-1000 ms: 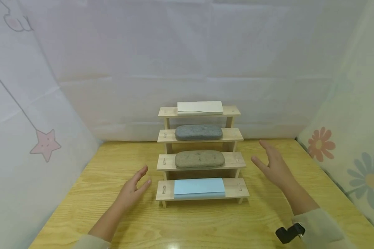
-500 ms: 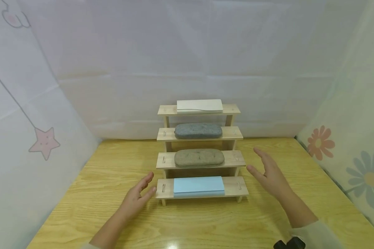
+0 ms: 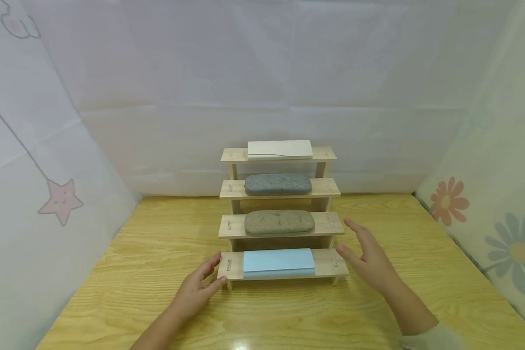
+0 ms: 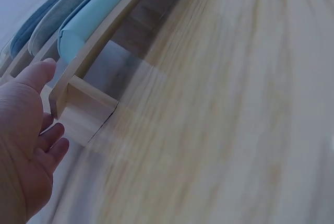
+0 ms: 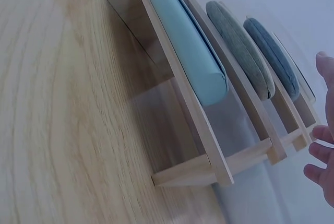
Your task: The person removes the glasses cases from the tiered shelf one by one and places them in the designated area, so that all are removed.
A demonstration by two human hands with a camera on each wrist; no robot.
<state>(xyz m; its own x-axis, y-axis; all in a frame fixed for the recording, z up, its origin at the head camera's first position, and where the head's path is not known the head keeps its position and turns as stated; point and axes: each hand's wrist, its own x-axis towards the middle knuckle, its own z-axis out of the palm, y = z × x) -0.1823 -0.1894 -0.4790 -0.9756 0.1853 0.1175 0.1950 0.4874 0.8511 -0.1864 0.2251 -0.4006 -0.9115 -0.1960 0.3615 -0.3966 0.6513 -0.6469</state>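
Observation:
A four-step wooden display stand (image 3: 234,265) stands on the table with one glasses case per step. From the front up, these are a light blue case (image 3: 278,263), a tan fabric case (image 3: 280,222), a grey fabric case (image 3: 277,184) and a cream case (image 3: 280,149). My left hand (image 3: 194,291) is at the left end of the lowest step, thumb and index fingertips right at its edge, fingers relaxed. Beyond the right end, my right hand (image 3: 372,262) is spread with thumb and fingers apart. It holds nothing, as the right hand (image 5: 326,135) in the right wrist view also shows.
The stand rests on a wood-grain table (image 3: 157,233). White cloth (image 3: 192,97) hangs behind it, and printed cloth sides with a pink star (image 3: 61,201) and flowers (image 3: 449,201) border the table left and right.
My left hand has moved right to the end of the lowest step. The right hand has come inward and toward me, closer to the stand. The stand and cases stay put.

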